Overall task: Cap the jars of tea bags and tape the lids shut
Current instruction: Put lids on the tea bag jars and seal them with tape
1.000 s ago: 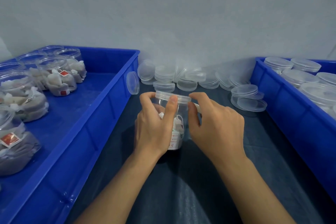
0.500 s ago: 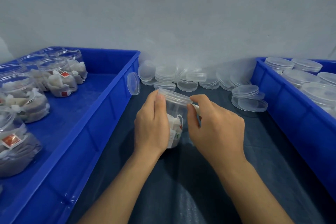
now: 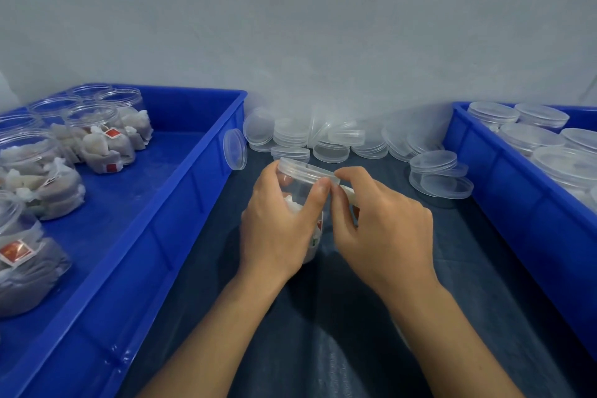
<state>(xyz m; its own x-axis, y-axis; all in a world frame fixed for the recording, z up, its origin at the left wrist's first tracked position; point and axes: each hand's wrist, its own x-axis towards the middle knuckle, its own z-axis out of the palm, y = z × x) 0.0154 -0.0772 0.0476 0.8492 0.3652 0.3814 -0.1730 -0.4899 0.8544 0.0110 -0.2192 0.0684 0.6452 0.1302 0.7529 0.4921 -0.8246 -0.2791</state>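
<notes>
Jar of tea bags [image 3: 298, 200], lid [image 3: 305, 170] on, sits tilted at frame centre over the dark tabletop [image 3: 355, 317]. Left hand [image 3: 277, 223] grips its body. Right hand [image 3: 384, 226] pinches at the lid edge.

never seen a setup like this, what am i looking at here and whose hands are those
There is no machine here: a person wears a camera on the head, looking down at their own two bare hands. The left hand grips a clear plastic jar of tea bags, tilted, its clear lid already on. The right hand pinches at the lid's edge; what it holds is hidden. On the dark cloth surface lie loose clear plastic lids. The blue plastic tray on the left holds uncapped jars; the blue tray on the right holds capped jars.
</notes>
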